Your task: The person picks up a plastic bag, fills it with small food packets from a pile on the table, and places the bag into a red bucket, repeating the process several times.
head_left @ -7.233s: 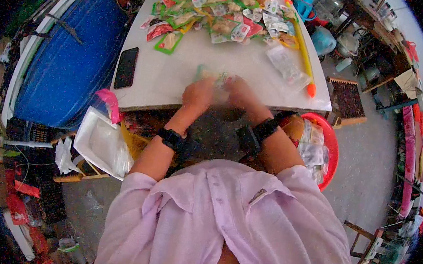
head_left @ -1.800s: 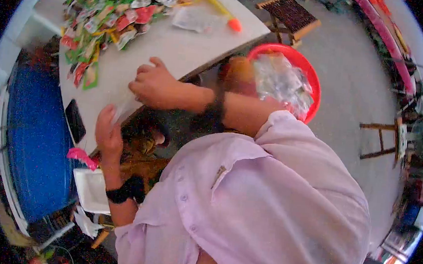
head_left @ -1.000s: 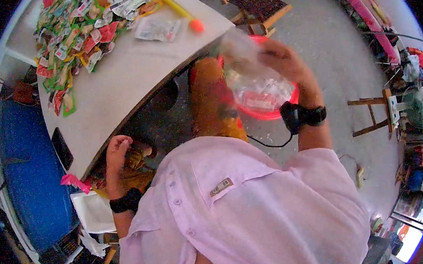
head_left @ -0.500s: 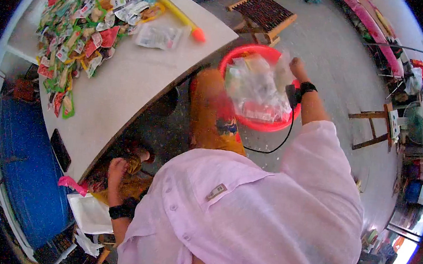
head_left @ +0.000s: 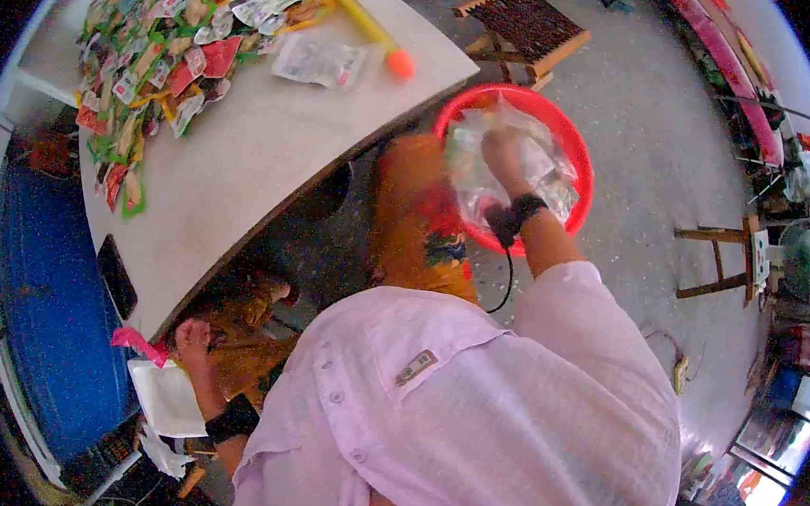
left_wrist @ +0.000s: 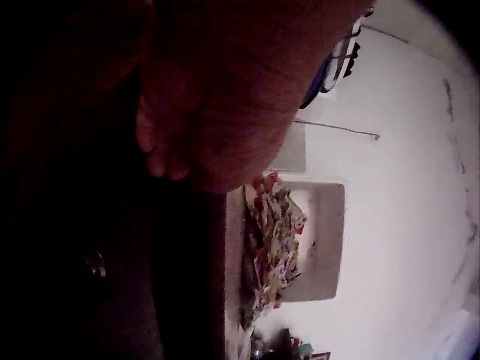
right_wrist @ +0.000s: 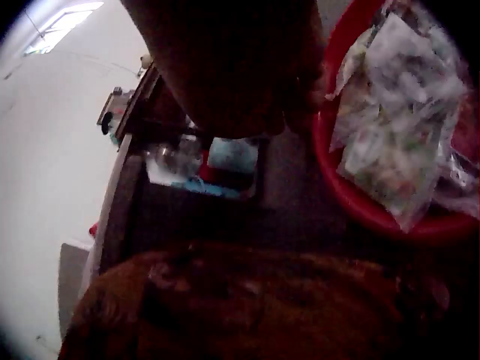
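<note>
My right hand [head_left: 506, 156], blurred by motion, is over a heap of clear plastic bags [head_left: 554, 170] in a round red basin [head_left: 583, 162]. In the right wrist view the same hand [right_wrist: 240, 67] is dark, its fingertips close by the basin's rim [right_wrist: 326, 161]; I cannot tell whether it grips a bag. The bags [right_wrist: 405, 112] there show packets through the clear film. My left hand [head_left: 193, 341] hangs loosely curled with nothing in it, near the table's front edge and a pink strip [head_left: 141, 344]. In its wrist view the left hand [left_wrist: 217, 127] is in shadow.
Small colourful food packets [head_left: 162, 72] are piled on the white table [head_left: 232, 154]. A clear bag [head_left: 320, 61], a yellow tube with an orange tip [head_left: 375, 30] and a phone [head_left: 118, 276] lie there too. A white foam box [head_left: 170, 401] stands at lower left, a stool [head_left: 528, 25] beyond the basin.
Since the earliest frame the view has swung right. The right hand has carried a clear bag from the table to the basin; the left hand has dropped back below the table edge.
</note>
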`<act>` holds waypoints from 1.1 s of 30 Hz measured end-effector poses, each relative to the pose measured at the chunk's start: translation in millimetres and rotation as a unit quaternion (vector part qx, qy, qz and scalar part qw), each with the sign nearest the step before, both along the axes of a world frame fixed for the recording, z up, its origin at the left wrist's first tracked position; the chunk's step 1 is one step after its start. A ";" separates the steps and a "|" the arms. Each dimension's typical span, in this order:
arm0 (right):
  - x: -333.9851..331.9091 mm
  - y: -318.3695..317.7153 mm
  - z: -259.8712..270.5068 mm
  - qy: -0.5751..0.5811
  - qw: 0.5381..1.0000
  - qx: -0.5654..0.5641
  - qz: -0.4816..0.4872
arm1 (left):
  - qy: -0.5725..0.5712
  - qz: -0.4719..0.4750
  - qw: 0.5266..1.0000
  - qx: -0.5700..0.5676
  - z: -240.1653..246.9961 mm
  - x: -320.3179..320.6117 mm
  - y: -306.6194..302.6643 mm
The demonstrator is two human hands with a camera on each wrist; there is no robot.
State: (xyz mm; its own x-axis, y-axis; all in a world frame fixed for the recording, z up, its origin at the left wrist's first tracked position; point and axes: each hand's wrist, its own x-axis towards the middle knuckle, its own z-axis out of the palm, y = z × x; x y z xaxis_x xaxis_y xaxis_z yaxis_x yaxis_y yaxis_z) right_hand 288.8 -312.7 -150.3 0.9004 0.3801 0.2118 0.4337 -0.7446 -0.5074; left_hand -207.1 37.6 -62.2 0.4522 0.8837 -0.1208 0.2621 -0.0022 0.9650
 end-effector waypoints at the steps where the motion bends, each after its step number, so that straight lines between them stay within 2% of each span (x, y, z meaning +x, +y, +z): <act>1: -12.8 4.4 -3.9 0.082 0.988 0.132 0.021 | 0.001 0.036 0.999 0.007 0.2 -6.0 4.4; 3: -22.9 9.2 -16.9 0.080 0.986 0.137 0.045 | 0.006 0.124 0.992 0.024 2.9 -29.8 13.3; 4: -25.6 12.9 -10.2 0.088 0.988 0.117 0.055 | -0.034 0.158 0.986 0.041 -2.3 -40.5 17.1; 5: -30.3 19.0 6.1 0.098 0.987 0.098 0.076 | 0.042 0.168 0.974 0.145 -1.4 -50.3 16.9; 6: -43.2 21.1 23.6 0.082 0.985 0.117 0.097 | 0.026 0.150 0.979 0.133 10.7 -53.0 7.1; 7: -57.9 32.6 52.2 0.080 0.980 0.155 0.097 | 0.232 0.158 0.900 0.335 -20.2 -93.8 28.5; 8: -72.5 43.6 80.8 0.078 0.973 0.193 0.098 | 0.264 0.196 0.900 0.287 -31.1 -116.8 29.5; 9: -77.9 49.0 88.5 0.056 0.975 0.189 0.107 | 0.176 0.242 0.921 0.248 -50.8 -137.0 28.1; 10: -78.7 53.8 87.4 0.027 0.977 0.174 0.117 | 0.329 0.246 0.849 0.334 -43.5 -140.8 20.5; 11: -80.0 59.1 83.6 0.013 0.977 0.168 0.131 | 0.324 0.280 0.828 0.361 -50.4 -152.6 13.9; 12: -80.1 64.9 78.4 -0.006 0.977 0.161 0.142 | 0.367 0.273 0.807 0.374 -56.8 -162.3 11.0; 13: -77.8 76.2 66.1 0.107 0.929 0.316 0.161 | 0.379 0.304 0.827 0.283 -39.2 -148.0 3.6; 14: -89.7 85.5 71.2 0.111 0.944 0.262 0.164 | 0.423 0.297 0.807 0.287 -51.3 -160.9 2.0; 15: -99.2 92.8 78.9 0.108 0.958 0.208 0.164 | 0.495 0.245 0.783 0.288 -59.7 -171.4 0.7; 18: -116.5 90.3 90.6 -0.087 0.961 0.106 0.240 | 0.522 0.180 0.797 0.244 -123.4 -222.9 0.3; 19: -117.6 94.1 89.1 -0.087 0.961 0.099 0.243 | 0.525 0.142 0.806 0.232 -159.5 -250.6 11.1; 21: -110.9 94.2 86.6 -0.085 0.962 0.085 0.244 | 0.526 0.093 0.814 0.230 -167.9 -261.0 10.9; 23: -112.5 95.4 88.0 -0.079 0.963 0.089 0.243 | 0.517 0.072 0.815 0.251 -136.6 -239.2 8.8; 24: -113.1 95.8 88.4 -0.077 0.963 0.091 0.241 | 0.506 0.121 0.803 0.291 -128.4 -231.4 4.4; 27: -112.2 95.0 88.8 -0.088 0.959 0.078 0.256 | 0.471 0.229 0.833 0.178 -81.5 -199.9 -2.9; 28: -112.4 94.2 89.3 -0.077 0.961 0.085 0.252 | 0.465 0.177 0.831 0.247 -76.8 -204.4 -5.0; 30: -115.1 96.1 88.1 -0.053 0.964 0.099 0.242 | 0.449 0.231 0.832 0.230 -82.5 -210.2 3.4; 33: -108.3 93.7 80.7 -0.107 0.967 0.033 0.231 | 0.396 0.291 0.839 0.233 -73.9 -210.2 7.5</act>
